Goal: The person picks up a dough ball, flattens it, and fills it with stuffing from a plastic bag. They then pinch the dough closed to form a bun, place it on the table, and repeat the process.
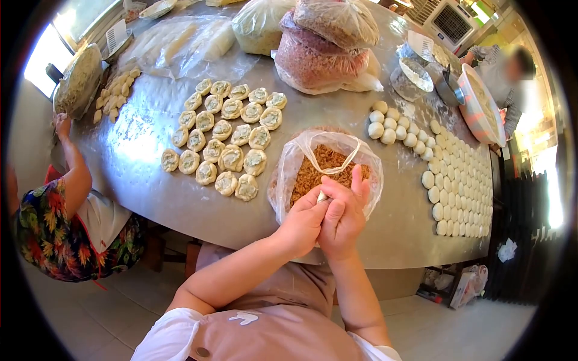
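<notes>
Both hands meet over the near side of a clear plastic bag (371, 195) of brown, shredded-looking filling (328, 159). A small bit of pale dough (323, 197) shows between the fingers, its larger part hidden by them. My left hand (303, 221) is closed around it from the left. On the other side, my right hand (342, 218) pinches it, with a couple of fingers sticking up. To the left of the bag, rows of round dough pieces (230, 159) with pale, green-flecked filling in their tops lie on the metal table (241, 207).
Many smooth white dough balls (460, 186) cover the table's right side. Stacked bags of filling (322, 63) stand behind. A metal bowl (412, 78) and a large basin (481, 105) sit far right. One person (72, 222) is at left, another (503, 78) at far right.
</notes>
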The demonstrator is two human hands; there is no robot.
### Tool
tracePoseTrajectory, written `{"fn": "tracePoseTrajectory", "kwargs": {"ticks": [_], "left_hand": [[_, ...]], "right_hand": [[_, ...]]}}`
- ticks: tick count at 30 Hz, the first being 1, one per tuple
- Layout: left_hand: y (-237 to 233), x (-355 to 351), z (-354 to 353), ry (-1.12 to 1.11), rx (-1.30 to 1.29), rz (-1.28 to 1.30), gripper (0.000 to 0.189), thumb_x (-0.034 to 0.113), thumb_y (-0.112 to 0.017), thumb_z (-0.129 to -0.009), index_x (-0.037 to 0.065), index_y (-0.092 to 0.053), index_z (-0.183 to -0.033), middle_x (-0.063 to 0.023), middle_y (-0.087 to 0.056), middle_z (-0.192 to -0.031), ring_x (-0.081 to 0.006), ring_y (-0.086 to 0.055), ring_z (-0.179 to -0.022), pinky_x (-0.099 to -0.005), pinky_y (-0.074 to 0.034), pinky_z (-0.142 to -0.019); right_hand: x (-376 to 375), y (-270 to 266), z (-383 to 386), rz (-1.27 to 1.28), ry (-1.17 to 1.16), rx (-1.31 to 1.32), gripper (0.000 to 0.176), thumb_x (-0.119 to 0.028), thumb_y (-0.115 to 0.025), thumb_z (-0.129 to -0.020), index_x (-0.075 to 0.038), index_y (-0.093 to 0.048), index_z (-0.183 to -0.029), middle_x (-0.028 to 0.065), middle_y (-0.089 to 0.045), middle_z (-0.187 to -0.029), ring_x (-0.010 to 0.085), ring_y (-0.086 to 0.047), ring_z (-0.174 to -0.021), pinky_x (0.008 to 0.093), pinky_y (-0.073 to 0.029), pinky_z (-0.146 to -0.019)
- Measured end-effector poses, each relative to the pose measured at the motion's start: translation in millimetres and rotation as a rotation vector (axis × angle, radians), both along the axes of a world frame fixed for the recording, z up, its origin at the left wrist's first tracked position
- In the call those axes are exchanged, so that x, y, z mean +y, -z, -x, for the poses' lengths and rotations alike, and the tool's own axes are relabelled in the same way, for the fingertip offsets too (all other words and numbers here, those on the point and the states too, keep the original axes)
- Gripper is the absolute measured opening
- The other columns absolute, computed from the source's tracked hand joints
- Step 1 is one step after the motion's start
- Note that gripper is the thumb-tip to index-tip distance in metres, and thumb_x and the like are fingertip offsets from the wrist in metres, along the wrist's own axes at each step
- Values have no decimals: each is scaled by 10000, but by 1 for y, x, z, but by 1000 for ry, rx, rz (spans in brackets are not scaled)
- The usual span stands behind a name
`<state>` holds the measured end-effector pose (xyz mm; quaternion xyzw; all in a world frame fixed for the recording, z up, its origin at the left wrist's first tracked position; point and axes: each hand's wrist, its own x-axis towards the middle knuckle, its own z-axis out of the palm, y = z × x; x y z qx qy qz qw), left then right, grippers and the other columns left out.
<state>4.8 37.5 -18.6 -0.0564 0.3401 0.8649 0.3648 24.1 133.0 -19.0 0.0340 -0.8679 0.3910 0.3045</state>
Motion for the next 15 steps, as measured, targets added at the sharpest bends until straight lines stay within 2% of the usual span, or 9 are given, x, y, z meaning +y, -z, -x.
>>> {"fn": "tracePoseTrajectory", "kwargs": {"ticks": [2,4,7,8,9,10,11,14,15], "left_hand": [[0,-1,0,27,-5,34,364,189,-424,-1025,64,-412,-1366,-78,-546,-1245,-160,-546,-1131,-323,-459,-973],[-14,-3,1,38,-26,82,363,147,-420,-1027,62,-399,-1379,-84,-538,-1259,-165,-523,-1169,-325,-439,-997],[-17,6,-10,-231,-15,-173,369,133,-412,-1032,56,-385,-1391,-82,-526,-1273,-158,-487,-1210,-320,-400,-1032],[-12,3,-11,-226,246,-8,376,147,-419,-1031,53,-382,-1393,-85,-526,-1276,-165,-490,-1212,-321,-399,-1033],[-6,-2,-9,-219,505,160,383,161,-426,-1030,50,-379,-1394,-88,-527,-1279,-172,-493,-1214,-322,-398,-1034],[-3,-6,-8,-210,764,332,392,175,-433,-1029,48,-376,-1396,-91,-528,-1282,-178,-495,-1216,-324,-396,-1035],[-2,-7,-12,-190,601,241,354,174,-462,-1013,18,-469,-1331,-143,-535,-1299,-238,-516,-1219,-343,-408,-1026],[0,-17,5,-458,1271,646,263,113,-506,-983,7,-586,-1210,-176,-574,-1262,-308,-576,-1164,-359,-467,-957],[-1,-18,4,-450,1240,671,325,216,-540,-966,11,-615,-1207,-229,-486,-1367,-386,-497,-1246,-403,-405,-1029]], "right_hand": [[-2,2,2,66,-15,6,454,-338,-326,-1054,-27,-643,-962,81,-708,-1024,407,-457,-1315,494,-181,-1140],[0,6,6,354,-25,-64,464,-340,-309,-1060,-11,-631,-1005,99,-697,-1058,381,-473,-1303,468,-190,-1146],[-2,5,10,809,-52,-131,488,-361,-281,-1066,22,-581,-1109,138,-664,-1136,343,-502,-1269,427,-204,-1152],[-5,2,10,965,-66,-147,503,-371,-272,-1067,35,-559,-1150,153,-650,-1166,331,-513,-1256,414,-209,-1153],[-10,-10,8,976,-124,-179,633,-486,-317,-1033,67,-426,-1321,208,-518,-1344,309,-467,-1288,392,-238,-1146],[-11,-13,7,956,-158,-194,663,-508,-333,-1019,69,-405,-1338,206,-489,-1366,309,-439,-1305,393,-235,-1147],[-13,-15,6,937,-191,-210,696,-530,-349,-1004,71,-384,-1355,204,-460,-1388,309,-411,-1323,393,-233,-1148],[-16,-18,0,879,-290,-259,810,-595,-398,-962,77,-319,-1407,198,-373,-1453,309,-326,-1376,394,-226,-1152],[-16,-19,-1,858,-321,-274,851,-617,-414,-948,80,-298,-1424,196,-344,-1475,309,-298,-1393,394,-223,-1154]]}}
